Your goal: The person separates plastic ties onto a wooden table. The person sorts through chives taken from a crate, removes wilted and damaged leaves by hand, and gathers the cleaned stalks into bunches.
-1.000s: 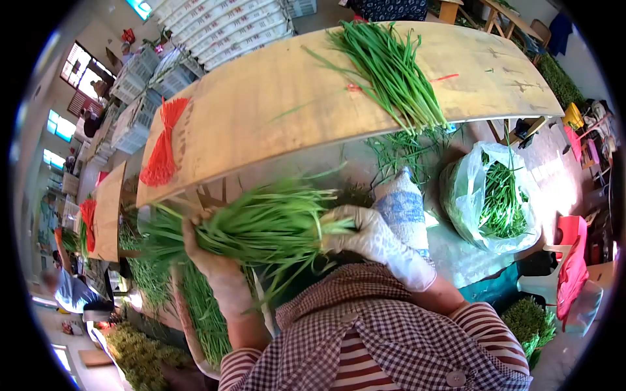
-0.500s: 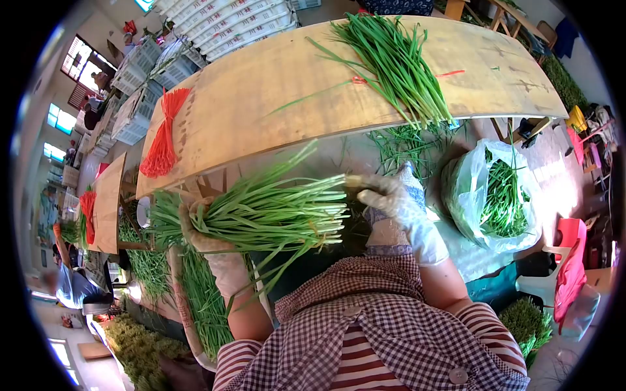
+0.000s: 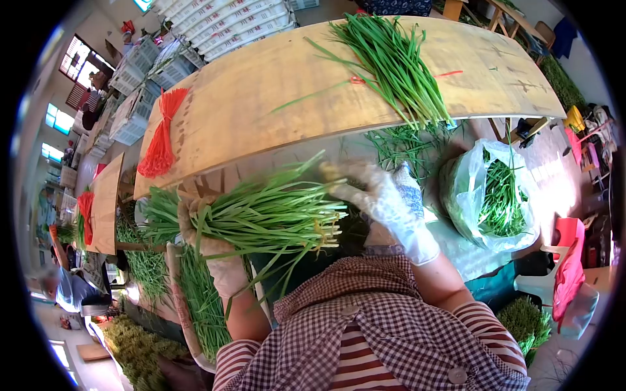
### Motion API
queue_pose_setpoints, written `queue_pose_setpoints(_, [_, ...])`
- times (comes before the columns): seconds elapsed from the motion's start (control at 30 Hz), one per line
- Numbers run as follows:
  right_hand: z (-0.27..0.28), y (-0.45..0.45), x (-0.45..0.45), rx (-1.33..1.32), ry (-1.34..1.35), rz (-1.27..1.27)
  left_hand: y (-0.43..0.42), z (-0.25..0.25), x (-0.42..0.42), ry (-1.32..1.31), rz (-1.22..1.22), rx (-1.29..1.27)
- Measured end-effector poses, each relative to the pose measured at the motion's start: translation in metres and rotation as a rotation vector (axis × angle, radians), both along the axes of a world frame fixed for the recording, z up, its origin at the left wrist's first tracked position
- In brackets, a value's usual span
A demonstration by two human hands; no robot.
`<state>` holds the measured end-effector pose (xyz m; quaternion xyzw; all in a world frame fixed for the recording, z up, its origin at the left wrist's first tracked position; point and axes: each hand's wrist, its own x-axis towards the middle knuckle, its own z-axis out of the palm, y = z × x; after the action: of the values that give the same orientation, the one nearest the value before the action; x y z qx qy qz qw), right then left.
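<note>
My gloved left hand [image 3: 199, 228] is wrapped round a loose bundle of long green stalks [image 3: 274, 212], below the front edge of the wooden table [image 3: 261, 98]. The leafy ends stick out to the left and the pale cut ends point right. Just right of those ends, my gloved right hand [image 3: 372, 189] is raised and smeared by motion; its fingers are too blurred to read. Another bundle of green stalks [image 3: 398, 72] lies across the table near its back, beside thin red ties. A bunch of red ties [image 3: 164, 133] rests at the table's left end.
To the right stands a clear plastic bag [image 3: 463, 195] of greens. A long container [image 3: 176, 287] of stalks is at lower left. White crates [image 3: 228, 29] are stacked behind the table. A red cloth [image 3: 570, 267] hangs at the right. A person [image 3: 72, 287] is at far left.
My right hand has come off the bundle's cut ends, moved right, then shifted slightly back left and up. My left hand still holds the bundle, now steadier than before.
</note>
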<state>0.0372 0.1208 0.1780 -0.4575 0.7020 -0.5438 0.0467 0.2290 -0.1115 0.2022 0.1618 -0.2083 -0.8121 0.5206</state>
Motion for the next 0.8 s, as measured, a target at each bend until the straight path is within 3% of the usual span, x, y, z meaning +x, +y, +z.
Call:
queue_pose_setpoints(0.07, [-0.012, -0.014, 0.006, 0.105, -0.643, 0.215, 0.0, -0.002, -0.005, -0.057, 0.018, 0.009])
queue_pose_setpoints(0.13, [-0.017, -0.018, 0.009, 0.057, -0.429, 0.178, -0.006, -0.005, -0.002, -0.075, -0.007, 0.041])
queue_pose_setpoints(0.23, [-0.017, -0.011, 0.008, 0.115, -0.153, 0.066, -0.041, -0.036, 0.02, 0.001, -0.237, -0.115])
queue_pose_setpoints(0.33, [-0.03, 0.01, -0.022, 0.378, -0.317, -0.356, -0.021, -0.007, 0.02, -0.257, 0.009, -0.007])
queue_pose_setpoints(0.47, [-0.021, 0.015, -0.023, 0.025, 0.153, -0.213, -0.052, -0.039, 0.036, -0.16, -0.117, -0.04])
queue_pose_setpoints(0.53, [0.001, -0.004, -0.007, -0.08, 0.409, -0.066, -0.035, -0.025, 0.023, -0.128, -0.152, 0.003])
queue_pose_setpoints(0.63, [-0.013, -0.024, -0.001, -0.158, 0.615, 0.005, -0.02, -0.022, 0.01, -0.154, -0.135, 0.073])
queue_pose_setpoints(0.7, [-0.022, -0.031, 0.001, -0.152, 0.601, -0.055, -0.01, -0.014, 0.007, -0.07, -0.188, 0.054])
queue_pose_setpoints(0.8, [-0.028, -0.029, 0.008, -0.085, 0.608, -0.064, -0.011, -0.009, 0.006, -0.129, -0.058, -0.006])
